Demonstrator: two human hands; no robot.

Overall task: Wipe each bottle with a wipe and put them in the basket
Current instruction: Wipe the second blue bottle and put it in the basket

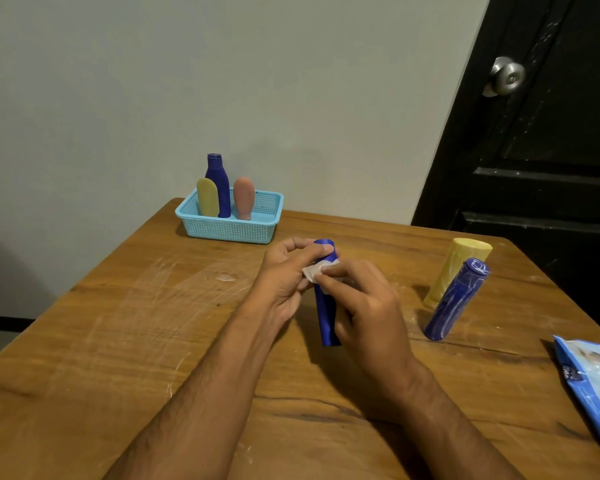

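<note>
Both hands work above the wooden table point(118, 341) — left hand point(284, 275) gripping the blue plastic bottle point(326, 306) steady, right hand point(364, 306) pinching a small white wipe point(311, 273) against it — while the perforated turquoise basket point(229, 226) waits behind.

A: Both forearms in from the near edge, bare, converging toward mid-scene.

B: Left hand point(284, 275)?

A: Palm turned right, fingers curled, thumb stretched across the top of what it holds. Wrist bent slightly.

B: Right hand point(364, 303)?

A: Just right of the left and nearly touching it. Index finger and thumb pinch at the far end; lower fingers wrap inward. Back of hand faces up.
</note>
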